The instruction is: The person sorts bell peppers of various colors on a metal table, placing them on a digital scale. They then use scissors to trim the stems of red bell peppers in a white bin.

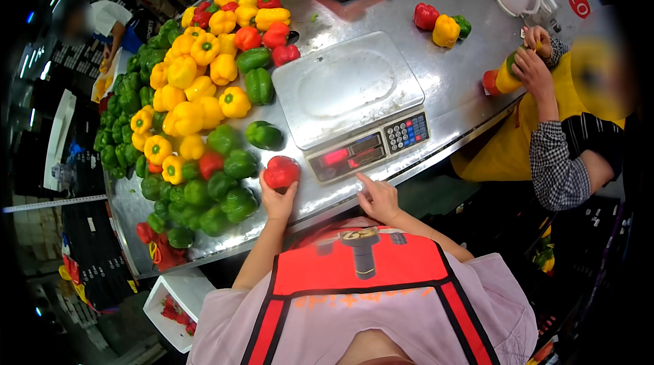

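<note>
Hands, left (276,203) cupping red pepper (282,171), right (381,201) seemingly half-open

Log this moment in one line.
left hand: holding red bell pepper | right hand: pointing toward digital scale | mixed bell pepper pile: left of scale

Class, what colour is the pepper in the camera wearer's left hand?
The pepper is red, seen best in the head view.

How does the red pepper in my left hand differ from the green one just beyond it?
Colour: the red pepper is bright red, the green pepper dark green. State: your left hand holds the red pepper; the green pepper lies untouched on the metal table. Shape: the red pepper looks rounder, the green pepper longer. Both are glossy bell peppers, left of the silver-topped scale.
</note>
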A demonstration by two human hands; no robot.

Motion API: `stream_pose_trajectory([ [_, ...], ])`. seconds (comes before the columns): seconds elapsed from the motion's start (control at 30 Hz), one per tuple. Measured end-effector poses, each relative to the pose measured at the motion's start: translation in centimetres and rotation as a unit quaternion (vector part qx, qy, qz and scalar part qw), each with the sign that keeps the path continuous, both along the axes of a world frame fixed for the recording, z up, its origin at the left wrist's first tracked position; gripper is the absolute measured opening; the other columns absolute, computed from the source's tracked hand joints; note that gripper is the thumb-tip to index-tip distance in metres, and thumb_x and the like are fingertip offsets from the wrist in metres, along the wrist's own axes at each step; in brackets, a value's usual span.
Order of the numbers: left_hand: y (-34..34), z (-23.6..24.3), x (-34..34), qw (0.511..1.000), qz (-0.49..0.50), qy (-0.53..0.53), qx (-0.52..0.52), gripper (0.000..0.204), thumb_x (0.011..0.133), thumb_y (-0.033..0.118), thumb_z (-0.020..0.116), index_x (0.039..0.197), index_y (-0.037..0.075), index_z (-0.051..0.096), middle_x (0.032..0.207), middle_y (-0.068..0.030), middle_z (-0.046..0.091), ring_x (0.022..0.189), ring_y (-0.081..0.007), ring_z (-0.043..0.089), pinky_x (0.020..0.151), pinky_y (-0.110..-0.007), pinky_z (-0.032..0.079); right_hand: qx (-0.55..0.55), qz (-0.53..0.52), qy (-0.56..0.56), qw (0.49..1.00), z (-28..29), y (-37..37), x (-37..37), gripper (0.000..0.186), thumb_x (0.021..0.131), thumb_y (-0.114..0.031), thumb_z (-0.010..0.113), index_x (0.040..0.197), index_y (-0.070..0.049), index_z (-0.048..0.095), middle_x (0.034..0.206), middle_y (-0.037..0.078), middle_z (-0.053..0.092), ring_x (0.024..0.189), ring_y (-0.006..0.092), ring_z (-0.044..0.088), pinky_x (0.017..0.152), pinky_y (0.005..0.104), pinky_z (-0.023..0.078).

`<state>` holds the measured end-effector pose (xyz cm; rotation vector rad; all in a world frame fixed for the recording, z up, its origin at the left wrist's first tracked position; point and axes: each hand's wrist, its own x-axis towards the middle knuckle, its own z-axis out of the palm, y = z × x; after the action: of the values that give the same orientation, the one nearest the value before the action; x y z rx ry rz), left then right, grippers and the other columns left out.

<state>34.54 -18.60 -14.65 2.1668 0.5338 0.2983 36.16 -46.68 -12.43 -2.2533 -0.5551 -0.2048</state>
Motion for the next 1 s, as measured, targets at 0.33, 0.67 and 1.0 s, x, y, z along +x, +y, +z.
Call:
stream_pose_trajectory([
  [0.33, 1.2, -1.2, -0.4, 0.998, -0.049, -0.008, 0.042, 0.092, 0.069, 0.025, 0.078, 0.142, 0.006, 0.026, 0.129, -0.0223, 0.05, 0.114, -0.039, 0.054, 0.093, -0.042, 0.045, 0.003, -0.029, -0.056, 0.998, -0.9, 0.4, -0.4, 0.049, 0.075, -0.011, 0.066, 0.122, -0.007, 0.056, 0.062, 0.002, 0.056, 0.056, 0.0223, 0.056, 0.054, 0.0369, 0.044],
  [0.67, 1.5, -0.8, -0.7, 0.997, -0.07, -0.016, 0.038, 0.091, 0.071, 0.024, 0.076, 0.144, 0.006, 0.024, 0.128, -0.023, 0.051, 0.113, -0.0392, 0.054, 0.093, -0.042, 0.045, -0.017, -0.036, -0.052, 0.998, -1.0, 0.5, -0.8, 0.047, 0.075, -0.013, 0.065, 0.121, -0.01, 0.057, 0.061, 0.002, 0.056, 0.058, 0.0232, 0.057, 0.056, 0.0372, 0.045],
  [1.0, 1.3, -0.6, -0.7, 0.997, -0.069, -0.015, 0.025, 0.091, 0.071, 0.024, 0.076, 0.143, 0.005, 0.024, 0.127, -0.023, 0.051, 0.113, -0.0402, 0.054, 0.093, -0.043, 0.045, -0.028, -0.02, -0.029, 0.999, -0.7, 0.3, -0.5, 0.046, 0.075, -0.013, 0.064, 0.12, -0.011, 0.057, 0.065, 0.003, 0.059, 0.062, 0.0251, 0.059, 0.059, 0.0384, 0.047],
])
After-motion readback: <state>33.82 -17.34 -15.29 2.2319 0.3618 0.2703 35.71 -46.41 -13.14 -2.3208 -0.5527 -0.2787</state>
